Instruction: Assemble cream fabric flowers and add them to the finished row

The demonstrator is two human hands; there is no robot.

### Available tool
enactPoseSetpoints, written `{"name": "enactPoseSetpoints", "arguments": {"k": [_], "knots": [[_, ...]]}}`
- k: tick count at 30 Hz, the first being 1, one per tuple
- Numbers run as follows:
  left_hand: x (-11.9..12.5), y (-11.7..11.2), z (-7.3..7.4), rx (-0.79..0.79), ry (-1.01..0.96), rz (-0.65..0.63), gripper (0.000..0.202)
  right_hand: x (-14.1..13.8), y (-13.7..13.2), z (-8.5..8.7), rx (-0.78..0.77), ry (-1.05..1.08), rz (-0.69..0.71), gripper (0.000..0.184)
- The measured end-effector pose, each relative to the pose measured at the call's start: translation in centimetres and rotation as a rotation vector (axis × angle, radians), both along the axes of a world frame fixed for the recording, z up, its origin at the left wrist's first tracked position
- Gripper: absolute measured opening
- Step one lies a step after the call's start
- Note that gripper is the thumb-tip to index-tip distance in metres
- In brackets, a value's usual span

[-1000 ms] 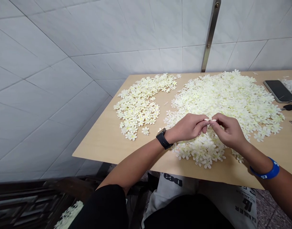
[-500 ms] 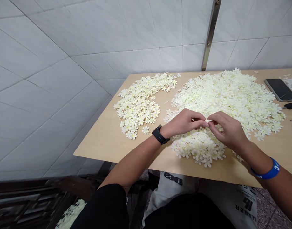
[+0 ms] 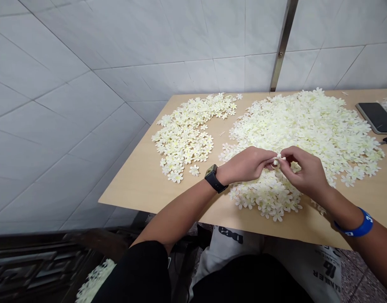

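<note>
My left hand (image 3: 247, 165) and my right hand (image 3: 302, 169) meet above the near part of a big heap of white cloth flowers (image 3: 310, 130). Both pinch one small white flower piece (image 3: 278, 159) between their fingertips. A black watch is on my left wrist and a blue band on my right. A second, flatter spread of white and yellow flowers (image 3: 191, 132) lies to the left on the wooden table (image 3: 139, 181).
A dark phone (image 3: 374, 117) lies at the table's far right, with a black object just below it at the frame edge. A tiled wall and a metal strip stand behind the table. More flowers lie on the floor at lower left (image 3: 95, 280).
Both hands stayed together over the heap, working the small flower piece between the fingertips. The view shifted slightly.
</note>
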State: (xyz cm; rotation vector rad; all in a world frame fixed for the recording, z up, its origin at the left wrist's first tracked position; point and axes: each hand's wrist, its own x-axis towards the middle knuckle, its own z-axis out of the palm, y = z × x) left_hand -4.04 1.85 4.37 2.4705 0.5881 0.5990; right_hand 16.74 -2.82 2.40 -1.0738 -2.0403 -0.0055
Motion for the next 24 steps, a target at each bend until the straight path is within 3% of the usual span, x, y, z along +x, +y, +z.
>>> {"name": "enactPoseSetpoints", "arguments": {"k": [6,10,13,16,19,24], "knots": [[0.2,0.0,-0.1,0.012,0.070,0.011,0.027,0.8,0.0,0.1,0.008,-0.208,0.156,0.011],[0.4,-0.2,-0.3,0.023,-0.017,0.063,0.041,-0.3,-0.5,-0.1,-0.078,0.033,0.000,0.006],[0.6,-0.3,-0.6,0.002,-0.069,0.093,0.034,-1.1,-0.6,-0.3,-0.128,0.185,-0.104,0.008],[0.7,-0.3,-0.5,-0.042,-0.065,0.064,0.027,-0.7,-0.3,-0.3,-0.094,0.180,-0.131,0.010],[0.4,-0.2,0.1,-0.086,-0.039,0.031,0.028,0.3,0.2,-0.1,-0.012,0.082,-0.056,0.010],[-0.1,0.0,0.8,-0.145,0.087,0.002,0.034,0.8,0.2,0.0,0.065,-0.254,0.210,0.008]]}}
